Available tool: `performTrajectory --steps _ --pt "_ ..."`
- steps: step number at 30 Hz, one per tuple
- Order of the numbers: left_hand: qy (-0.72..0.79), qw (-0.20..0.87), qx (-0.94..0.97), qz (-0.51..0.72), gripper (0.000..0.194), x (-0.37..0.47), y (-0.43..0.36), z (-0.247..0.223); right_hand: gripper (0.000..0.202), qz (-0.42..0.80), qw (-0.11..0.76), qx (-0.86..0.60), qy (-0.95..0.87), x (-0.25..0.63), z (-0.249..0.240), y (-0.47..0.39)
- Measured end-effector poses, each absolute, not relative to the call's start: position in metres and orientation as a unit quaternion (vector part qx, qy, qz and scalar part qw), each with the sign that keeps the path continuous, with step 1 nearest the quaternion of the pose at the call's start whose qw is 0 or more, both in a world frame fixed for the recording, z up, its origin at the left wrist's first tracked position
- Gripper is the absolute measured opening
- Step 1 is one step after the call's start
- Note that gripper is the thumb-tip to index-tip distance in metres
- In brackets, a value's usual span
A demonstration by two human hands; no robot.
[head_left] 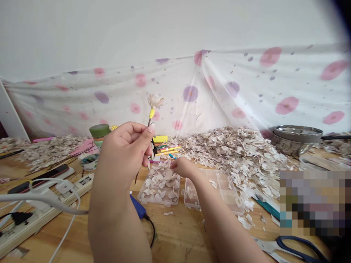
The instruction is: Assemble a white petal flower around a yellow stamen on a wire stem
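My left hand is raised over the table, its fingers pinched round the dark stem of a small handmade flower. Pale translucent petals top the stem, with a yellow wrap just below them. Lower down, my right hand reaches to the far right corner of a clear plastic box holding whitish petal-like flakes. Its fingertips are close together over the flakes, and whether a flake is between them cannot be made out. Beside it lies a second clear divided box, partly behind my right forearm.
A large heap of pale flakes spreads along the back right. Metal bowls stand beyond it. Scissors lie front right. A blue corded tool lies near my left wrist. Left are a power strip, cables and a phone.
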State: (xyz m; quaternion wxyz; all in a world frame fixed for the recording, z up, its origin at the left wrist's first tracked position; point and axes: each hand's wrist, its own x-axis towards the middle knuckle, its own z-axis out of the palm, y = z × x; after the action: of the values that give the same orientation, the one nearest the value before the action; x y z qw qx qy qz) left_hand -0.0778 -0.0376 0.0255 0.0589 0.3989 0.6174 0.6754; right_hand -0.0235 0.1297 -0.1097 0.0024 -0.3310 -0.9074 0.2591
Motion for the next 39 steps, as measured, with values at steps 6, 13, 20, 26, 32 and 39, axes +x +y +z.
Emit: performTrajectory --steps 6,13,20,26,32,39 --pt "0.619 0.063 0.4 0.673 0.021 -0.079 -0.039 0.026 0.027 0.247 0.03 -0.337 -0.908 -0.024 -0.111 0.131" --pt "0.621 0.068 0.398 0.672 0.022 -0.076 -0.037 0.026 0.03 0.207 0.021 -0.271 -0.94 -0.034 -0.121 0.121" --pt "0.619 0.063 0.4 0.673 0.023 -0.081 -0.038 0.026 0.029 0.156 0.031 -0.246 -0.956 -0.044 -0.134 0.11" --pt "0.623 0.066 0.401 0.669 0.022 -0.086 -0.04 0.026 0.027 0.125 0.102 -0.282 -0.946 -0.044 -0.135 0.116" --pt "0.602 0.064 0.391 0.694 0.021 -0.086 -0.041 0.025 0.023 0.135 0.107 -0.218 -0.961 -0.048 -0.136 0.107" --pt "0.595 0.059 0.408 0.69 0.02 -0.09 -0.041 0.024 0.027 0.131 0.101 -0.243 -0.956 -0.05 -0.142 0.105"
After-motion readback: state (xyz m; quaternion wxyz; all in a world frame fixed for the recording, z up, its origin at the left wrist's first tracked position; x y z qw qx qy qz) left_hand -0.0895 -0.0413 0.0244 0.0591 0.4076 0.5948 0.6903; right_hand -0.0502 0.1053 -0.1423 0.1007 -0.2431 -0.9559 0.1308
